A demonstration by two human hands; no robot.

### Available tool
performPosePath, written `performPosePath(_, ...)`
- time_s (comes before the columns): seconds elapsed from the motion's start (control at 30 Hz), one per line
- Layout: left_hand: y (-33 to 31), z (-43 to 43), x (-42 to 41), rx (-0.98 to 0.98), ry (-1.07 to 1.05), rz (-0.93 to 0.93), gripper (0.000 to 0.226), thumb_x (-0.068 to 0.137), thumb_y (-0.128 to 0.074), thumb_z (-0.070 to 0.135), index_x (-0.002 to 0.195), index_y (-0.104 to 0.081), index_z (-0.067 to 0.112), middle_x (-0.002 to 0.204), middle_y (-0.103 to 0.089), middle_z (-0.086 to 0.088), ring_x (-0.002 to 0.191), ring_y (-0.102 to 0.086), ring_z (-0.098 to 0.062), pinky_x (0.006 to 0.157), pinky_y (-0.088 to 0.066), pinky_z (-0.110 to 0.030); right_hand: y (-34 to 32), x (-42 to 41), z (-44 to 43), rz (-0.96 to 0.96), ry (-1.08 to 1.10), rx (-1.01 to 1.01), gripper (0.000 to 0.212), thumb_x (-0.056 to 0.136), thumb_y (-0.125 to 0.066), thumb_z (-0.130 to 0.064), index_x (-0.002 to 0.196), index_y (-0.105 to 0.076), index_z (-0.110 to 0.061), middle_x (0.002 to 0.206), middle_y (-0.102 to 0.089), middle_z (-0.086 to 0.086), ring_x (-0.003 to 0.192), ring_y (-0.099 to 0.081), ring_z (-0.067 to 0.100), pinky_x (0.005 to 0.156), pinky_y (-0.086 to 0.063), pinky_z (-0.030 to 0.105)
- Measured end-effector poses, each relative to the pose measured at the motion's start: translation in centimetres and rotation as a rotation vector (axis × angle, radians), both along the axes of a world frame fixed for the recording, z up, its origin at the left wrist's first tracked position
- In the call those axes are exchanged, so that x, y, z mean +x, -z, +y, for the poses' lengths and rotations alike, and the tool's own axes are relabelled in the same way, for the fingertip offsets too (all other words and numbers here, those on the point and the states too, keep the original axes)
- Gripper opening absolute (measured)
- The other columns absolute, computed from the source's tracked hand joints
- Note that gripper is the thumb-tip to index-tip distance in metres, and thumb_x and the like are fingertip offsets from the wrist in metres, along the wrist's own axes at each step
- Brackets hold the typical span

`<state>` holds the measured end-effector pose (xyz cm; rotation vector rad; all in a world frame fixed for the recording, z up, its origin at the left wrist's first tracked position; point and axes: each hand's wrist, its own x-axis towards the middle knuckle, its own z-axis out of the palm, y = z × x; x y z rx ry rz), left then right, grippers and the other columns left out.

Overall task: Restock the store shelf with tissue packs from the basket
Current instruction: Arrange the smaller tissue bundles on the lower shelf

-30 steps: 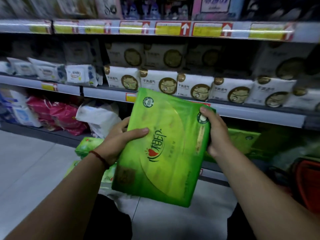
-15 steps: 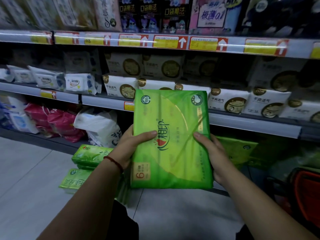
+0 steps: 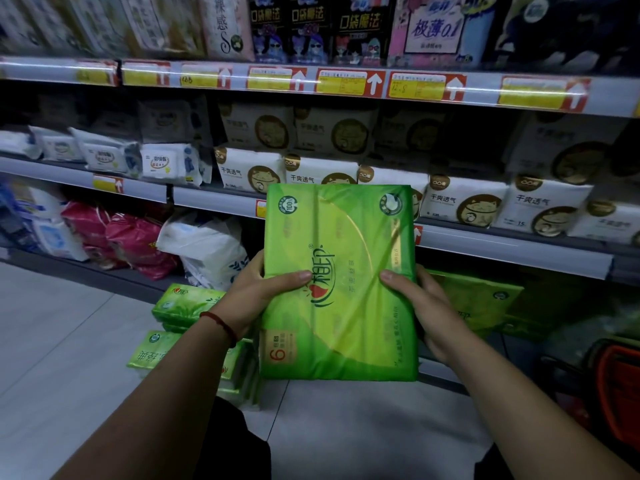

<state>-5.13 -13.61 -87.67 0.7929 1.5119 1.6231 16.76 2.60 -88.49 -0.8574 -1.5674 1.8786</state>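
Green film wrapping, glossy and slightly creased, covers the tissue pack [image 3: 337, 282] that fills the middle of the head view, the only view given. A second ago it hung tilted with its top leaning to two o'clock and the right hand [image 3: 420, 306] up at its top right corner; now it stands upright and square to the shelving, label facing the camera, and that hand has slid down to its right edge at about four o'clock. The left hand [image 3: 258, 299] clasps the left edge at eight o'clock, thumb laid across the front; both hands are closed on the pack, pressing it between them. Squared up like this, the pack looks ready to go in, probably into the dim bottom shelf [image 3: 446, 374] behind it, where another green pack [image 3: 483, 303] leans at three o'clock. More green packs [image 3: 183, 303] lie stacked on the floor [image 3: 69, 341] at eight o'clock. The basket [image 3: 620, 396], red-orange and partly cut off, sits at four o'clock. Placement is not yet done.
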Motion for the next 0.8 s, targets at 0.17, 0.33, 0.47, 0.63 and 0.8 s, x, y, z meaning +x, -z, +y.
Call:
performPosePath(0.17, -0.3, -0.9, 0.2, 0.007, -0.026, 0.006, 0.084, 0.059, -0.090, 0.032, 0.134, -0.057, 0.012, 0.119, -0.075, -0.012, 0.106, -0.073, -0.034, 0.081, -0.062, -0.043, 0.2, -0.2, -0.1, -0.006, -0.027, 0.001, 0.085, 0.068, -0.089, -0.042, 0.143, -0.052, -0.025, 0.108, -0.080, -0.001, 0.094, -0.078, 0.021, 0.077, -0.060, 0.036)
performPosePath(0.33, -0.6, -1.9, -0.4, -0.020, -0.006, 0.121, 0.086, 0.063, -0.096, 0.025, 0.137, -0.054, 0.017, 0.121, -0.075, -0.005, 0.107, -0.074, -0.025, 0.082, -0.062, -0.037, 0.1, -0.2, 0.1, -0.026, -0.077, 0.055, 0.099, 0.049, -0.094, -0.044, 0.139, -0.056, -0.023, 0.110, -0.079, -0.001, 0.095, -0.077, 0.017, 0.072, -0.061, 0.026)
performPosePath(0.47, -0.3, -2.8, -1.0, -0.096, 0.051, 0.324, 0.095, 0.059, -0.098, 0.012, 0.140, -0.049, 0.019, 0.125, -0.073, 0.001, 0.112, -0.071, -0.015, 0.088, -0.061, -0.034, -0.2, 0.8, 0.8, -0.099, -0.192, 0.246, 0.098, 0.045, -0.104, -0.031, 0.131, -0.056, -0.028, 0.117, -0.075, -0.003, 0.099, -0.074, 0.006, 0.076, -0.061, 0.020)
performPosePath(0.63, 0.2, -2.9, -1.2, -0.121, 0.033, 0.511, 0.078, 0.053, -0.101, 0.011, 0.123, -0.067, 0.015, 0.114, -0.077, 0.008, 0.108, -0.071, -0.007, 0.090, -0.059, -0.026, -0.1, 1.2, 0.2, -0.214, -0.149, 0.552, 0.118, 0.043, -0.101, -0.040, 0.146, -0.044, -0.026, 0.130, -0.064, -0.015, 0.117, -0.062, 0.000, 0.094, -0.050, 0.017)
performPosePath(0.8, 0.2, -2.3, -1.1, -0.107, -0.068, 0.495, 0.055, 0.054, -0.097, 0.000, 0.102, -0.074, 0.013, 0.092, -0.078, 0.020, 0.093, -0.071, 0.007, 0.080, -0.053, -0.010, 0.2, 0.8, -0.3, -0.083, -0.055, 0.740, 0.113, 0.041, -0.098, -0.058, 0.137, -0.046, -0.029, 0.129, -0.063, -0.011, 0.121, -0.060, 0.005, 0.095, -0.051, 0.014)
